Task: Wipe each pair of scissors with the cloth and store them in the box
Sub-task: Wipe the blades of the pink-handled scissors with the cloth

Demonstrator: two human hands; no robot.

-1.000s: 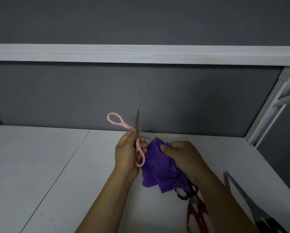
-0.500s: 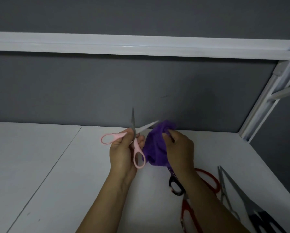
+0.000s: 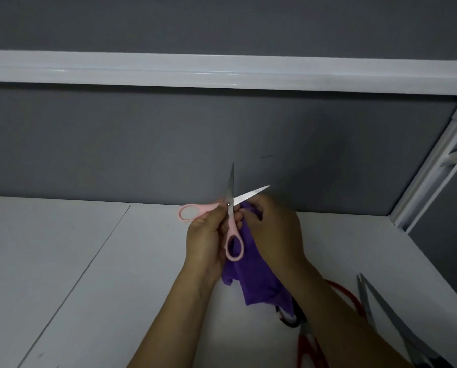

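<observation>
Pink-handled scissors (image 3: 232,229) are held spread wide above the white table, one blade pointing up and the other to the upper right. My left hand (image 3: 206,240) grips them around the pivot and handles. My right hand (image 3: 272,235) holds a purple cloth (image 3: 254,282) bunched at the base of the right blade, and the cloth hangs down below both hands. No box is in view.
Red-handled scissors (image 3: 309,349) and a black handle (image 3: 288,318) lie on the white table (image 3: 89,288) under my right forearm. Large grey-bladed scissors (image 3: 386,320) lie at the right edge. A grey partition wall (image 3: 142,144) and a white rail (image 3: 222,73) stand behind.
My right hand has slid the cloth down from the right blade's tip toward the pivot, baring that blade. The cloth now hangs lower. The scissors stay spread in my left hand.
</observation>
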